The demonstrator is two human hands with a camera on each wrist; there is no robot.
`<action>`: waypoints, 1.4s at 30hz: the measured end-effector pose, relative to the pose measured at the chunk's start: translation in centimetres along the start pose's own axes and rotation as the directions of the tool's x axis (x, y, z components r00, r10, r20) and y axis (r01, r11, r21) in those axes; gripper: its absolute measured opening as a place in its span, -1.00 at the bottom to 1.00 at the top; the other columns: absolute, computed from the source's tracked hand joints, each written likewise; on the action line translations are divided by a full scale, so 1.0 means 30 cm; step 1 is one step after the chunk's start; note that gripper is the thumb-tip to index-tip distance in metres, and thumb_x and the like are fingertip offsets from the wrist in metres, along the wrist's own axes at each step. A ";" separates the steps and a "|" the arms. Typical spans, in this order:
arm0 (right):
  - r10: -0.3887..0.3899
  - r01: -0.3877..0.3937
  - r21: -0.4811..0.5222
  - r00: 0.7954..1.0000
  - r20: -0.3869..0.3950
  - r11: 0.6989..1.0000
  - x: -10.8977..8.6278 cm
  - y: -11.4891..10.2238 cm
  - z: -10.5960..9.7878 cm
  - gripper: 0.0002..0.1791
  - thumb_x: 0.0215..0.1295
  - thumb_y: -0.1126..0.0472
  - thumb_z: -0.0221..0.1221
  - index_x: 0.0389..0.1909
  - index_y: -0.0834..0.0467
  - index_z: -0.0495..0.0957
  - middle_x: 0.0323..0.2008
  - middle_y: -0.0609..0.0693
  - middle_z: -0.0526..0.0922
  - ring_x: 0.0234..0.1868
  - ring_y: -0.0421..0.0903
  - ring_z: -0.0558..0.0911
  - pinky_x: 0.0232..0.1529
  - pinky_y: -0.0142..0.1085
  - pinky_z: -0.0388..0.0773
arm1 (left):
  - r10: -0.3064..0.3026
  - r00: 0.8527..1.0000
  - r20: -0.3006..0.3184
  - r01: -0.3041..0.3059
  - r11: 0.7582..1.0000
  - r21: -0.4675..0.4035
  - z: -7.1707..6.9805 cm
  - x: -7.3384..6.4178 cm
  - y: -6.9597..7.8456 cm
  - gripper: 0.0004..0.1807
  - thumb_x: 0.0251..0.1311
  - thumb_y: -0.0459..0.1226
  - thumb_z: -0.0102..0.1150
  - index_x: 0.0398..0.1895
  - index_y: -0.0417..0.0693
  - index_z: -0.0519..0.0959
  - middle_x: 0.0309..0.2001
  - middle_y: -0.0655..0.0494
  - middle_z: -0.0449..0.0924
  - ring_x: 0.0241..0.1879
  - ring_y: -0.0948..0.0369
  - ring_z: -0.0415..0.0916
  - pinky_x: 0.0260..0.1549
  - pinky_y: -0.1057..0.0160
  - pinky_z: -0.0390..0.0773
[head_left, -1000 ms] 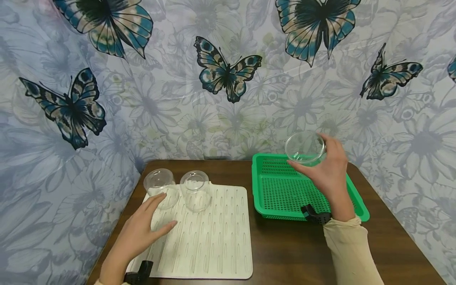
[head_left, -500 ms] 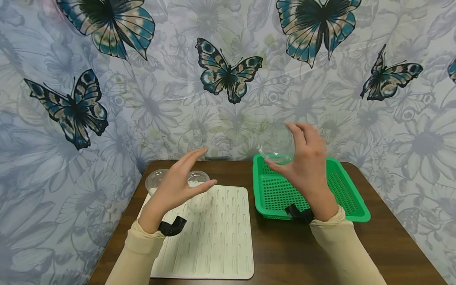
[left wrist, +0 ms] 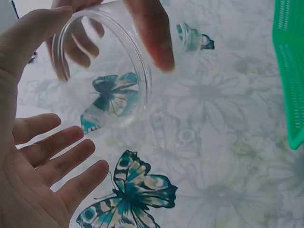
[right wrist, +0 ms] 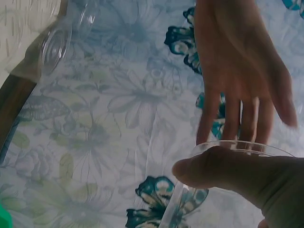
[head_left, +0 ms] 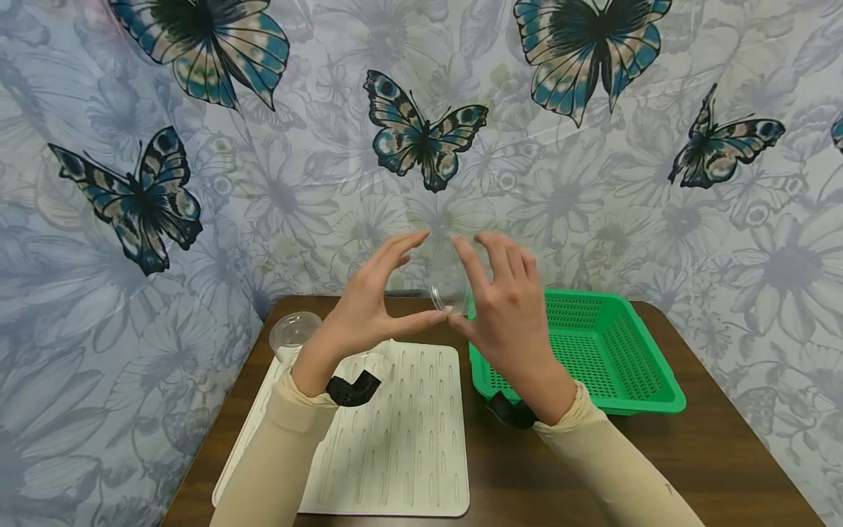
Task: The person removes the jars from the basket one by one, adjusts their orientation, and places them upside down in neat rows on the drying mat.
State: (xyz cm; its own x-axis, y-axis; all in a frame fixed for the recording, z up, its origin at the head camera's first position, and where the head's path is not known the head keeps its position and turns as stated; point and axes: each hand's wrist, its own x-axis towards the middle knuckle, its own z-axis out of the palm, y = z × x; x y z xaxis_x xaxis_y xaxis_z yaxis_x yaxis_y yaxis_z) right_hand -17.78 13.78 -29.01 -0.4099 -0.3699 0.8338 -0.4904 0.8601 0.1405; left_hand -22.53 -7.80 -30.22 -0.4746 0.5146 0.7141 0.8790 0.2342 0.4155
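Observation:
A clear plastic cup (head_left: 450,285) is held up above the table, gripped by my right hand (head_left: 510,307) with thumb and fingers around its side. Its wide rim (left wrist: 146,90) faces left in the left wrist view. My left hand (head_left: 358,307) is raised beside the cup, fingers extended and thumb spread; its thumb tip lies at the rim, and I cannot tell whether it touches. Two more clear cups stand upside down at the far left: one cup (head_left: 294,331) shows plainly, the other cup (head_left: 377,360) is mostly behind my left hand.
A cream ribbed mat (head_left: 395,439) lies on the left of the brown wooden table (head_left: 527,476), under the standing cups. The green plastic basket (head_left: 648,380) sits at the right. A butterfly-patterned cloth (head_left: 421,36) hangs behind the table.
My right hand has carried the cup leftward from over the basket to the middle. My left hand has risen from beside the standing cups and moved right toward the held cup.

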 end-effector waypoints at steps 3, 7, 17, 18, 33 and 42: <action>-0.034 0.034 -0.023 0.999 0.007 0.999 0.013 -0.034 0.007 0.13 -0.38 0.01 0.67 0.35 0.18 0.40 0.16 0.27 0.44 0.18 0.23 0.41 0.16 0.07 0.33 | 0.030 1.000 0.008 -0.031 0.999 0.010 0.005 0.022 0.004 0.09 -0.03 -0.05 0.56 0.56 0.12 0.12 0.46 0.20 0.18 0.40 0.20 0.18 0.25 0.04 0.38; -0.053 0.054 -0.084 0.998 0.019 0.995 0.025 -0.065 0.011 0.06 -0.29 0.05 0.63 0.36 0.16 0.41 0.16 0.25 0.44 0.19 0.21 0.41 0.20 0.03 0.33 | 0.042 0.999 0.015 -0.043 0.999 0.024 0.011 0.035 0.006 0.12 -0.07 -0.04 0.59 0.54 0.00 0.14 0.45 0.14 0.22 0.36 0.18 0.24 0.20 0.01 0.42; -0.081 0.083 -0.100 0.996 0.023 0.991 0.025 -0.085 0.008 0.02 -0.22 0.21 0.57 0.39 0.18 0.37 0.20 0.24 0.43 0.23 0.20 0.39 0.21 0.03 0.33 | 0.034 0.999 -0.009 -0.035 0.998 -0.051 -0.010 0.033 0.052 0.05 -0.15 -0.26 0.65 0.45 -0.17 0.25 0.39 0.04 0.31 0.27 0.13 0.34 0.13 0.00 0.50; -0.092 0.093 -0.090 0.996 0.020 0.992 0.024 -0.085 0.008 0.03 -0.20 0.19 0.57 0.40 0.18 0.36 0.20 0.24 0.43 0.23 0.20 0.39 0.21 0.03 0.33 | 0.036 0.999 -0.014 -0.037 0.998 -0.055 -0.016 0.032 0.065 0.04 -0.16 -0.29 0.65 0.43 -0.20 0.26 0.38 0.01 0.33 0.26 0.12 0.35 0.12 -0.01 0.50; -0.290 0.264 0.190 0.949 0.124 0.946 -0.007 -0.035 -0.070 -0.08 0.13 0.05 0.48 0.47 0.15 0.27 0.44 0.21 0.26 0.45 0.12 0.23 0.27 -0.04 0.42 | 0.003 0.999 0.033 0.000 0.995 -0.099 -0.105 -0.015 0.112 0.01 -0.17 -0.41 0.62 0.41 -0.32 0.26 0.36 -0.11 0.34 0.29 0.06 0.33 0.17 -0.05 0.45; -0.270 0.258 0.494 0.962 -0.049 0.830 0.002 0.050 -0.160 0.07 -0.16 0.00 0.61 0.37 0.32 0.32 0.39 0.35 0.27 0.40 0.28 0.27 0.37 0.03 0.26 | 0.024 0.997 0.070 -0.009 0.978 -0.207 -0.139 -0.048 0.125 0.06 -0.23 -0.50 0.58 0.43 -0.36 0.21 0.38 -0.19 0.31 0.35 -0.02 0.29 0.21 -0.15 0.37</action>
State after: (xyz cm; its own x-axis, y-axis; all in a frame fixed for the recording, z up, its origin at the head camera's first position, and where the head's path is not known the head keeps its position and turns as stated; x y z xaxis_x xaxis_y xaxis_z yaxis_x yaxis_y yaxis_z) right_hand -14.85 16.73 -26.17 -0.2240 -0.5708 0.7900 -0.8930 0.4449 0.0683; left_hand -18.75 -11.11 -27.34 -0.4494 0.5762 0.6827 0.8543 0.0536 0.5171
